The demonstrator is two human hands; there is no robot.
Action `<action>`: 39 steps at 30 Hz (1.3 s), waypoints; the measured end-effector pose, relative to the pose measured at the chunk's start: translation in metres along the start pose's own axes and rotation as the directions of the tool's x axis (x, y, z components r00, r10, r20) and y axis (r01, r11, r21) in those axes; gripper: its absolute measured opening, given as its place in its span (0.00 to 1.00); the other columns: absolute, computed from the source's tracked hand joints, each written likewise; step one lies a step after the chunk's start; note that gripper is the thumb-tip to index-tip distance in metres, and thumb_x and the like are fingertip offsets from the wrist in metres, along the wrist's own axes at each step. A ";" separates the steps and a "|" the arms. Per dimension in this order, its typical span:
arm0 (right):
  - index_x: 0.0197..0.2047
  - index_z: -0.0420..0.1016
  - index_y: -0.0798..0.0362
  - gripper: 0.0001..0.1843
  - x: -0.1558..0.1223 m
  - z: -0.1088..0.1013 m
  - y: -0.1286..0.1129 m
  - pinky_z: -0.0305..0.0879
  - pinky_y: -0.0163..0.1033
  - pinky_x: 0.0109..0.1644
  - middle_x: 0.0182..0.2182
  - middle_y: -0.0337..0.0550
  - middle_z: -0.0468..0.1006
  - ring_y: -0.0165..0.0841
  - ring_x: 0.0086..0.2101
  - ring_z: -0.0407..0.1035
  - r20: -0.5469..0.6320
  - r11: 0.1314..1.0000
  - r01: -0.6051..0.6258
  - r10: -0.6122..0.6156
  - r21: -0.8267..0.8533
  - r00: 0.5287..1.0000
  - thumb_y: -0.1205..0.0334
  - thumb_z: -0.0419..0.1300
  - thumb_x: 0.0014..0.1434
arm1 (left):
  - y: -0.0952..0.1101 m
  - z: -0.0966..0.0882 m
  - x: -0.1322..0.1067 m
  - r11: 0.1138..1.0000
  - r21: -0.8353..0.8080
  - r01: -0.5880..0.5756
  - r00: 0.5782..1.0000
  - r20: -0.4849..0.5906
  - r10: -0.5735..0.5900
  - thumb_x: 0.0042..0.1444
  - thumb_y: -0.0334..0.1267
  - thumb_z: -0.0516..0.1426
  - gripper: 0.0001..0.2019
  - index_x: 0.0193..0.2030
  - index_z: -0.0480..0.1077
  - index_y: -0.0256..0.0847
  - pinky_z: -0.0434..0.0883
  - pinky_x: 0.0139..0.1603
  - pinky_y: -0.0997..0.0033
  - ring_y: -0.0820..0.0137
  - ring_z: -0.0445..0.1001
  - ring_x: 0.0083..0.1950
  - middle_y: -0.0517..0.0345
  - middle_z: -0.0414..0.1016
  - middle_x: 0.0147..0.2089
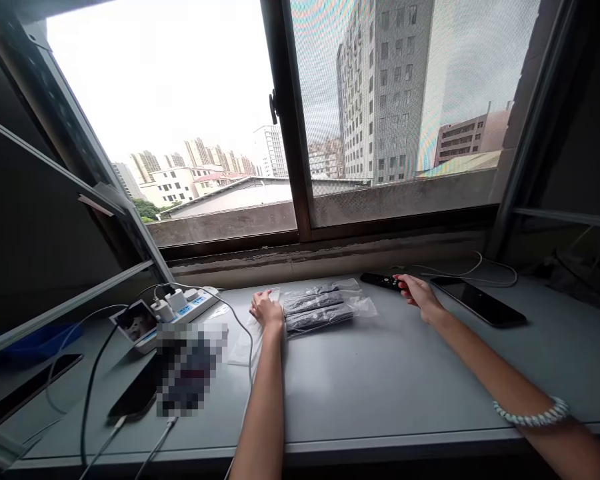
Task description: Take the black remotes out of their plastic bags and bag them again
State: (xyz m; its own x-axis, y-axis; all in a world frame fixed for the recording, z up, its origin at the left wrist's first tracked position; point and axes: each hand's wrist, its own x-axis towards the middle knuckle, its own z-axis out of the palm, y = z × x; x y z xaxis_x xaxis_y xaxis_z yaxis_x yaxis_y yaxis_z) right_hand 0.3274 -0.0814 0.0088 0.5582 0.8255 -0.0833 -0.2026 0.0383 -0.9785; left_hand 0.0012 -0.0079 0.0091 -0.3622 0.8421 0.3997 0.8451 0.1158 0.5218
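Note:
A black remote control (pixel 380 281) lies on the desk near the window wall, and my right hand (pixel 417 293) is closed on its right end. Left of it, several dark remote controls in clear plastic sleeves (pixel 317 310) lie side by side in a stack of rows. At their left ends is my left hand (pixel 267 309), its fingers bent and drawn together over clear plastic. What those fingers hold, if anything, is hidden. Flat clear plastic bags (pixel 240 350) spread out beside and beneath my left wrist.
On the right lies a black phone or tablet (pixel 480 301), with a white cable (pixel 480 267) behind it. At the left are a power strip (pixel 190 307) with chargers, a dark phone (pixel 137 393) on a cable, and a blurred-out item (pixel 193 370). Metal frame bars (pixel 90 300) flank the desk.

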 end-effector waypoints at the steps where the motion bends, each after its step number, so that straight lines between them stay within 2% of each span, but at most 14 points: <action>1: 0.30 0.76 0.52 0.07 0.001 -0.001 0.000 0.50 0.24 0.16 0.24 0.36 0.68 0.21 0.19 0.57 -0.022 0.999 0.016 -0.017 -0.030 1.000 0.63 0.58 0.47 | -0.001 0.000 -0.001 0.998 0.053 0.027 1.000 0.007 -0.027 0.53 0.29 0.51 0.16 0.49 0.68 0.39 0.55 0.57 0.60 0.57 0.59 0.61 0.42 0.63 0.58; 4: 0.33 0.78 0.51 0.11 0.005 -0.004 0.004 0.56 0.26 0.20 0.30 0.39 0.74 0.24 0.25 0.62 -0.072 0.989 0.069 -0.079 -0.133 0.994 0.63 0.59 0.44 | -0.003 0.002 -0.004 0.982 0.173 0.077 0.992 0.085 -0.093 0.56 0.32 0.50 0.14 0.49 0.68 0.36 0.53 0.59 0.60 0.55 0.52 0.66 0.39 0.59 0.62; 7: 0.35 0.79 0.52 0.14 0.015 -0.009 0.011 0.59 0.29 0.24 0.32 0.42 0.77 0.28 0.29 0.67 -0.072 0.969 0.133 -0.151 -0.208 0.986 0.61 0.60 0.42 | -0.005 0.005 -0.005 0.980 0.192 0.059 0.984 0.152 -0.089 0.59 0.32 0.47 0.13 0.44 0.70 0.36 0.54 0.59 0.61 0.58 0.55 0.64 0.42 0.63 0.60; 10: 0.36 0.79 0.53 0.16 0.030 -0.016 0.021 0.63 0.35 0.31 0.33 0.45 0.78 0.34 0.33 0.70 0.000 0.907 0.266 -0.281 -0.326 0.960 0.59 0.59 0.43 | -0.004 0.004 -0.006 0.980 0.196 0.044 0.980 0.180 -0.080 0.59 0.35 0.48 0.12 0.42 0.71 0.38 0.55 0.58 0.60 0.58 0.57 0.63 0.44 0.64 0.59; 11: 0.36 0.79 0.53 0.16 0.035 -0.019 0.024 0.64 0.37 0.34 0.33 0.46 0.78 0.35 0.34 0.70 0.034 0.864 0.328 -0.341 -0.383 0.939 0.59 0.59 0.44 | -0.004 0.004 -0.006 0.980 0.195 0.042 0.980 0.183 -0.079 0.58 0.35 0.49 0.11 0.41 0.72 0.38 0.55 0.58 0.60 0.58 0.57 0.63 0.44 0.64 0.59; 13: 0.36 0.79 0.52 0.15 0.043 -0.025 0.031 0.64 0.42 0.40 0.36 0.47 0.78 0.39 0.37 0.70 0.068 0.723 0.403 -0.445 -0.562 0.893 0.60 0.59 0.43 | -0.004 0.002 -0.005 0.982 0.186 0.038 0.980 0.187 -0.073 0.58 0.36 0.50 0.11 0.39 0.72 0.40 0.56 0.57 0.60 0.59 0.59 0.61 0.46 0.67 0.56; 16: 0.37 0.79 0.49 0.15 0.051 -0.031 0.039 0.63 0.47 0.45 0.42 0.49 0.76 0.45 0.44 0.68 0.095 0.496 0.417 -0.551 -0.761 0.829 0.59 0.58 0.45 | -0.003 -0.002 -0.004 0.986 0.161 0.033 0.981 0.181 -0.062 0.57 0.33 0.50 0.11 0.39 0.73 0.42 0.57 0.55 0.61 0.60 0.63 0.58 0.48 0.70 0.52; 18: 0.40 0.78 0.50 0.17 0.053 -0.032 0.043 0.63 0.48 0.46 0.44 0.50 0.75 0.46 0.46 0.67 0.111 0.406 0.393 -0.566 -0.825 0.817 0.58 0.56 0.47 | -0.003 -0.004 -0.003 0.989 0.144 0.036 0.984 0.168 -0.061 0.56 0.32 0.50 0.11 0.39 0.73 0.42 0.58 0.53 0.62 0.60 0.65 0.56 0.48 0.72 0.50; 21: 0.44 0.76 0.51 0.19 0.054 -0.032 0.045 0.63 0.48 0.46 0.45 0.52 0.75 0.47 0.46 0.67 0.140 0.336 0.361 -0.534 -0.870 0.834 0.56 0.53 0.52 | -0.001 -0.006 -0.004 0.990 0.128 0.053 0.989 0.131 -0.070 0.57 0.31 0.48 0.12 0.40 0.72 0.40 0.59 0.52 0.61 0.59 0.66 0.54 0.46 0.73 0.47; 26: 0.46 0.76 0.53 0.20 0.057 -0.037 0.045 0.64 0.46 0.44 0.45 0.54 0.74 0.47 0.45 0.68 0.139 0.303 0.314 -0.482 -0.900 0.865 0.55 0.49 0.56 | 0.013 -0.008 -0.009 0.998 0.025 0.049 0.996 -0.076 -0.047 0.60 0.32 0.43 0.14 0.44 0.66 0.34 0.59 0.51 0.59 0.60 0.70 0.48 0.43 0.70 0.46; 30: 0.46 0.75 0.53 0.23 0.060 -0.044 0.045 0.65 0.45 0.39 0.42 0.55 0.75 0.46 0.42 0.70 0.131 0.335 0.293 -0.431 -0.896 0.893 0.50 0.51 0.54 | 0.027 -0.006 -0.019 0.996 0.000 -0.084 0.991 -0.109 0.084 0.60 0.33 0.43 0.11 0.41 0.65 0.36 0.60 0.49 0.62 0.63 0.69 0.45 0.48 0.69 0.44; 32: 0.47 0.74 0.54 0.26 0.061 -0.045 0.045 0.65 0.44 0.39 0.42 0.55 0.75 0.47 0.42 0.70 0.120 0.345 0.286 -0.431 -0.894 0.894 0.47 0.54 0.51 | 0.032 -0.003 -0.025 0.978 0.025 -0.209 0.974 -0.081 0.211 0.57 0.33 0.46 0.09 0.39 0.65 0.37 0.60 0.48 0.62 0.63 0.69 0.45 0.49 0.69 0.42; 35: 0.48 0.74 0.57 0.30 0.059 -0.043 0.045 0.66 0.44 0.39 0.42 0.56 0.75 0.48 0.43 0.70 0.148 0.345 0.303 -0.411 -0.888 0.900 0.46 0.59 0.46 | 0.037 -0.001 -0.035 0.922 0.067 -0.380 0.925 0.043 0.378 0.52 0.32 0.51 0.06 0.37 0.66 0.38 0.60 0.48 0.63 0.63 0.68 0.45 0.50 0.68 0.42; 39: 0.46 0.76 0.56 0.28 0.052 -0.037 0.045 0.67 0.43 0.39 0.41 0.54 0.78 0.49 0.43 0.70 0.216 0.363 0.354 -0.368 -0.862 0.904 0.47 0.60 0.45 | 0.045 0.002 -0.049 0.866 0.035 -0.499 0.855 0.186 0.485 0.51 0.29 0.52 0.04 0.28 0.66 0.40 0.58 0.50 0.63 0.65 0.67 0.45 0.53 0.68 0.41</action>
State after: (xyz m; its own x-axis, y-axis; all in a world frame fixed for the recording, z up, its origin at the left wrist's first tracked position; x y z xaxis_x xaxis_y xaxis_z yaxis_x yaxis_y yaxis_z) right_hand 0.3768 -0.0577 -0.0469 0.4056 0.8541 0.3257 0.8173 -0.1792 -0.5477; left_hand 0.0580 -0.0427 0.0114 0.1732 0.8737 0.4546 0.9262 -0.3014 0.2264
